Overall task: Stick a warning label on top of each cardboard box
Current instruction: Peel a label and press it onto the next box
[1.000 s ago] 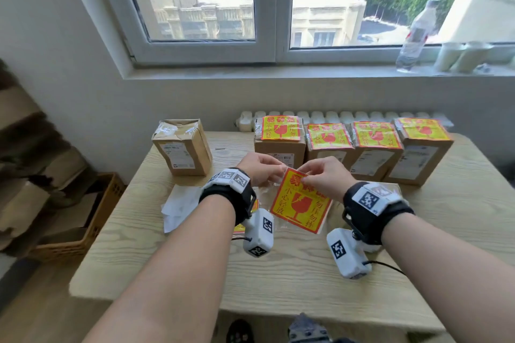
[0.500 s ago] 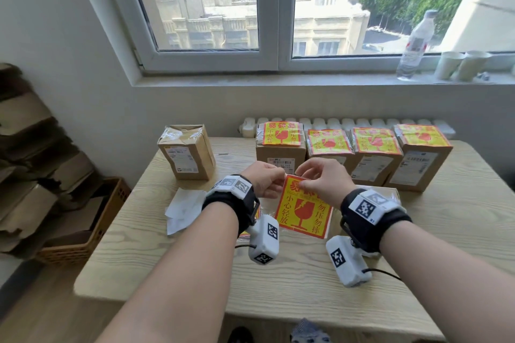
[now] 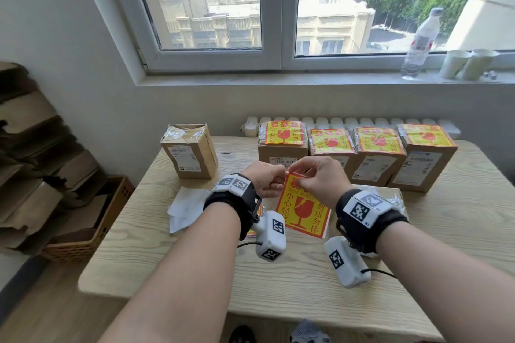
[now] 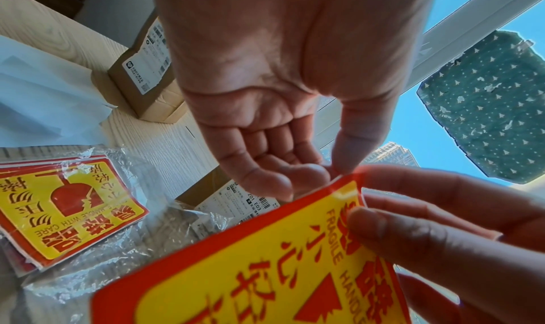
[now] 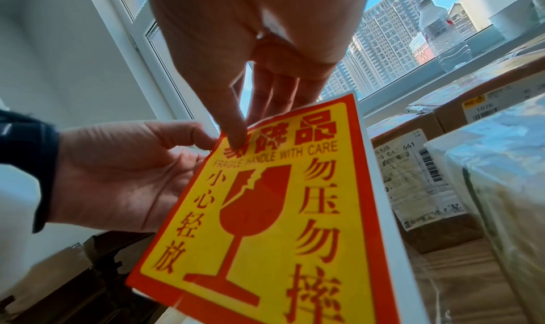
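The red-and-yellow fragile warning label (image 4: 265, 270) runs off the left wrist view's bottom edge, and the print on the brown cardboard boxes' white shipping stickers (image 3: 374, 167) is too small to read.

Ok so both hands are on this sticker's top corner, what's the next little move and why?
Probably peel the label off its backing: left hand and right hand both pinch its top corner, and only the far-left box is bare.
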`<state>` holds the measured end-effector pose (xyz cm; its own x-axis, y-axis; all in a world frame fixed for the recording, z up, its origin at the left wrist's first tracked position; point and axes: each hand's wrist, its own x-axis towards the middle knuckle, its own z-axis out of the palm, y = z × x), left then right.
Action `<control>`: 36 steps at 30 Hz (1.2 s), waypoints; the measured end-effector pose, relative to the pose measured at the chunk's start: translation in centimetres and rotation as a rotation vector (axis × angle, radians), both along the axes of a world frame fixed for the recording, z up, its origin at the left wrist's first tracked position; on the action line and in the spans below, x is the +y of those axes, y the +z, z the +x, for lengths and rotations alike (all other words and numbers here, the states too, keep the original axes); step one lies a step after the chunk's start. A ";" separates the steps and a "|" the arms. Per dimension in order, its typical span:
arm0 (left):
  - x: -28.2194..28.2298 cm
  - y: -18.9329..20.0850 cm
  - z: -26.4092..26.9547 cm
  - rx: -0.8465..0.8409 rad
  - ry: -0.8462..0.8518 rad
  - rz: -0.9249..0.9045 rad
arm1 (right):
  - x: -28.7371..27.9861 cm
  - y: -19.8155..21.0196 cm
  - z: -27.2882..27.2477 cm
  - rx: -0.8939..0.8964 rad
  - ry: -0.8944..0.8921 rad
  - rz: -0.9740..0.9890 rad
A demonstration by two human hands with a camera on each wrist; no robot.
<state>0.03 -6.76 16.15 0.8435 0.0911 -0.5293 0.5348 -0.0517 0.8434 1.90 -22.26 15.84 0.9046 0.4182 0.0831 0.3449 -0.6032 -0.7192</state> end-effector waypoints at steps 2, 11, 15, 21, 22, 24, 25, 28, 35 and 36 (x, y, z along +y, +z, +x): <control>-0.1 0.0 -0.1 0.013 0.007 0.006 | 0.1 -0.1 0.0 -0.011 -0.007 -0.005; 0.3 0.3 -0.6 -0.031 -0.060 -0.046 | -0.1 -0.2 0.3 -0.047 0.016 -0.078; 0.3 0.6 -0.9 -0.045 -0.100 -0.129 | -0.5 -0.5 0.5 -0.040 -0.011 -0.072; -0.4 0.2 -1.2 -0.137 -0.158 -0.005 | -0.7 -0.6 0.5 -0.005 -0.015 -0.034; -0.4 0.2 -1.2 -0.142 -0.179 0.005 | -0.7 -0.6 0.5 0.006 -0.013 -0.031; -0.5 0.2 -1.2 -0.140 -0.208 0.035 | -0.9 -0.6 0.5 0.029 -0.012 -0.029; -0.4 0.1 -1.3 -0.140 -0.207 0.053 | -0.9 -0.6 0.4 0.041 -0.013 -0.022; -0.3 -0.1 -1.5 -0.144 -0.199 0.105 | -1.1 -0.7 0.3 0.079 -0.027 0.009; -0.6 -1.1 -1.8 -0.157 -0.164 0.272 | -1.1 -1.2 0.0 0.133 -0.028 0.064; -0.7 -1.1 -1.8 -0.146 -0.157 0.267 | -1.1 -1.3 0.0 0.134 -0.027 0.063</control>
<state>-1.73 -7.50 15.07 0.9234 0.0733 -0.3767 0.3773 -0.3530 0.8562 1.94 -23.32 14.57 0.9201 0.3914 -0.0140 0.2275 -0.5632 -0.7944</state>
